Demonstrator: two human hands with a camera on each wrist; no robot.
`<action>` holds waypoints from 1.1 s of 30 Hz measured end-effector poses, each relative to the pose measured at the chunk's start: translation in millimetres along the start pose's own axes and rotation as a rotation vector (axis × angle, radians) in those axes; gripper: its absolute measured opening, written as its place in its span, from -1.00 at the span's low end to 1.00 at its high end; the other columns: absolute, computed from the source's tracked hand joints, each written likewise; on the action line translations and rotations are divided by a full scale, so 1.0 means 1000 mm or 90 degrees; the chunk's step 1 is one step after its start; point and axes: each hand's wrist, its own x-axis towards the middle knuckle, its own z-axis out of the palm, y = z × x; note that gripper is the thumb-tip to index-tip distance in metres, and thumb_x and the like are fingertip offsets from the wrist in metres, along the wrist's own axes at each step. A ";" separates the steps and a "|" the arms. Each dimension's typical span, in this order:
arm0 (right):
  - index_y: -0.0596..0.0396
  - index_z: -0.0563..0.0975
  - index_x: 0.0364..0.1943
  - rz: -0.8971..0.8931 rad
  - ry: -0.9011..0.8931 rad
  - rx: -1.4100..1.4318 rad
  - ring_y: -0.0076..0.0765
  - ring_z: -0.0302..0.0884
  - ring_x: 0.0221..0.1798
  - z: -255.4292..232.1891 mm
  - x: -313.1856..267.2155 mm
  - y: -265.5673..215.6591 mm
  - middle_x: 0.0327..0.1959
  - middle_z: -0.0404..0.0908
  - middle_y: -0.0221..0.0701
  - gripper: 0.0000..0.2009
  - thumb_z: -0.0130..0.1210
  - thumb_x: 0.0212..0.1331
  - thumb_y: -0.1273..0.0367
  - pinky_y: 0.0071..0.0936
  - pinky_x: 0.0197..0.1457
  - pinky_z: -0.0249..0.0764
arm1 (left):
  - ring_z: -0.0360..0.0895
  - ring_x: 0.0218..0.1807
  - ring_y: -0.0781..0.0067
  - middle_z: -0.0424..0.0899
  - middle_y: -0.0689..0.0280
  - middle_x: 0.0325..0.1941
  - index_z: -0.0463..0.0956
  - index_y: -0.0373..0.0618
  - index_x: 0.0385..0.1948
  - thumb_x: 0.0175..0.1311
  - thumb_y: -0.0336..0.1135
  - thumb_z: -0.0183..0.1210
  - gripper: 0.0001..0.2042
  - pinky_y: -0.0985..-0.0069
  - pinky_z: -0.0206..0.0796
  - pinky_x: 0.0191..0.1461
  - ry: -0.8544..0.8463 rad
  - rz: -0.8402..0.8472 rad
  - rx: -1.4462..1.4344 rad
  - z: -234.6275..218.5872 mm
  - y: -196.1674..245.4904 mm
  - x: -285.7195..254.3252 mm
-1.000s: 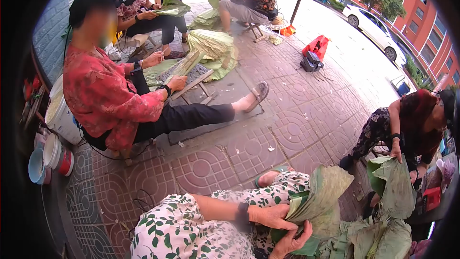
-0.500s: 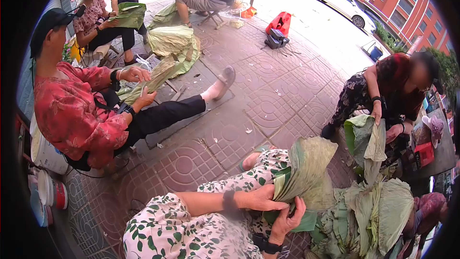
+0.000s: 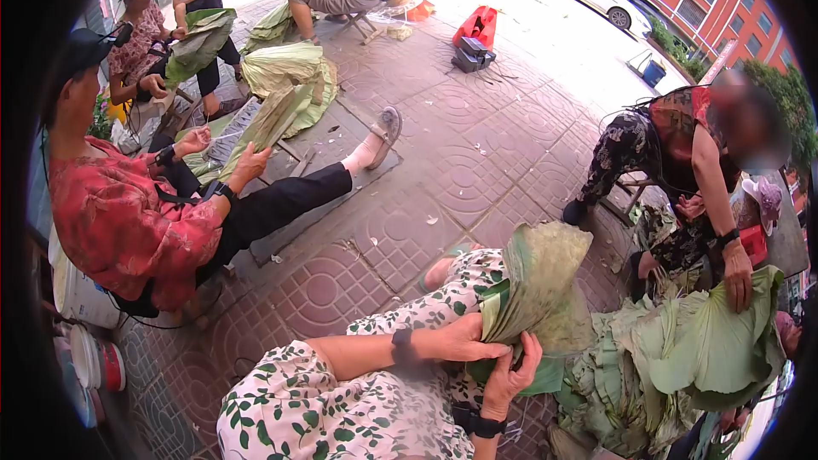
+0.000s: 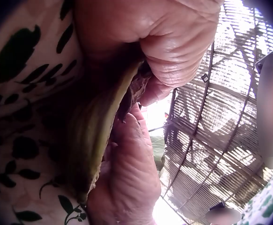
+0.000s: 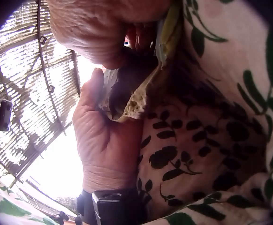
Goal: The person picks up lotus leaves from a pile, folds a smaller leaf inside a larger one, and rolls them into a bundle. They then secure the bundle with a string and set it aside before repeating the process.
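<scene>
A folded bundle of dried lotus leaves rests over my lap, its layers fanned toward the upper right. My left hand grips its gathered near edge, thumb toward the other hand. Against it, my right hand pinches the same edge from below. Close up in the left wrist view, the leaf edge appears thick and greenish, running between both hands. In the right wrist view, a pale torn leaf end shows between the left thumb and the right hand's curled fingers. Parts of the fingertips are hidden behind the leaves.
A heap of lotus leaves lies at my right, where another person's hand rests on a broad leaf. Several seated people handle leaves at the left. A red bag stands on the paving, and buckets stand lower left.
The head view has shifted, sliding the scene leftward. The person at right has lowered a leaf onto the heap. Both my hands keep hold of the lotus leaf bundle.
</scene>
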 end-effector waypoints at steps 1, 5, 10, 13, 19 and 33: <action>0.18 0.41 0.00 0.000 -0.001 -0.002 -0.16 0.34 0.09 0.000 0.000 0.001 0.04 0.38 -0.22 -0.69 0.07 0.16 0.44 -0.37 0.16 0.24 | 0.35 0.06 0.34 0.42 0.14 0.03 0.22 -0.30 0.10 0.05 -0.38 0.22 -0.46 0.46 0.19 0.16 0.001 0.001 0.001 0.000 -0.002 0.001; 0.18 0.41 0.00 -0.010 -0.003 -0.019 -0.17 0.34 0.09 -0.001 -0.001 0.005 0.06 0.37 -0.22 -0.69 0.07 0.16 0.44 -0.37 0.16 0.24 | 0.35 0.05 0.33 0.41 0.14 0.02 0.23 -0.29 0.08 0.04 -0.39 0.23 -0.46 0.46 0.19 0.15 -0.005 0.012 0.037 -0.001 -0.004 0.001; 0.19 0.40 0.01 0.005 -0.003 -0.005 -0.19 0.33 0.10 0.000 -0.003 0.005 0.07 0.36 -0.23 -0.69 0.07 0.17 0.43 -0.37 0.16 0.24 | 0.35 0.05 0.34 0.41 0.15 0.02 0.23 -0.29 0.08 0.04 -0.39 0.23 -0.47 0.46 0.19 0.14 -0.002 0.023 0.064 -0.002 -0.003 0.000; 0.19 0.40 0.01 0.013 -0.006 0.009 -0.20 0.33 0.10 0.000 -0.003 0.006 0.08 0.36 -0.23 -0.69 0.07 0.17 0.43 -0.37 0.16 0.24 | 0.36 0.05 0.34 0.42 0.14 0.01 0.23 -0.29 0.08 0.05 -0.39 0.22 -0.47 0.46 0.19 0.14 -0.005 -0.003 0.034 -0.001 -0.001 0.001; 0.23 0.42 -0.04 0.006 0.016 0.016 -0.02 0.36 0.06 0.002 -0.001 0.002 0.02 0.39 -0.10 -0.66 0.04 0.02 0.58 -0.28 0.14 0.28 | 0.37 0.05 0.32 0.42 0.13 0.01 0.23 -0.28 0.07 0.04 -0.36 0.22 -0.47 0.45 0.20 0.14 -0.001 -0.012 0.027 -0.001 -0.006 0.000; 0.20 0.42 0.00 0.019 0.009 0.014 -0.16 0.33 0.11 0.001 -0.002 0.002 0.05 0.38 -0.21 -0.67 0.08 0.13 0.42 -0.33 0.20 0.21 | 0.34 0.06 0.42 0.42 0.20 0.03 0.23 -0.28 0.09 0.12 -0.36 0.18 -0.50 0.48 0.19 0.15 -0.030 0.018 0.000 -0.001 -0.020 0.001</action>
